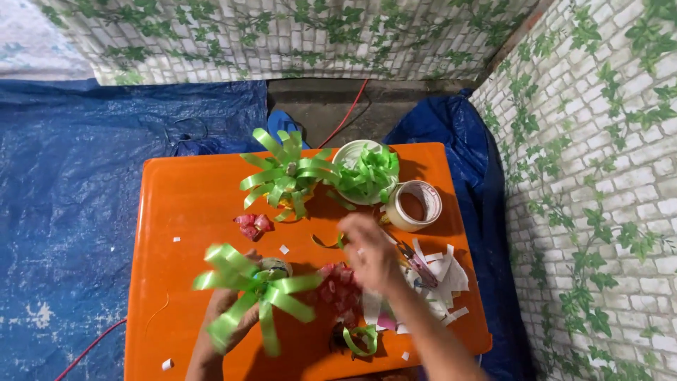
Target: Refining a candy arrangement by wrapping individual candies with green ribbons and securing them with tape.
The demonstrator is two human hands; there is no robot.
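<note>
My left hand holds a green ribbon flower with long looped strips, low over the orange table. Blurred by motion, my right hand hovers just right of that flower, above a red and pink patterned piece; I cannot tell whether it holds anything. A second green ribbon flower lies at the table's far middle. A small red flower sits between the two green ones.
A white bowl full of green ribbon strips stands at the far side, a roll of clear tape next to it. Scissors lie on white paper scraps at the right. Blue tarpaulin surrounds the table; leaf-patterned walls stand behind and to the right.
</note>
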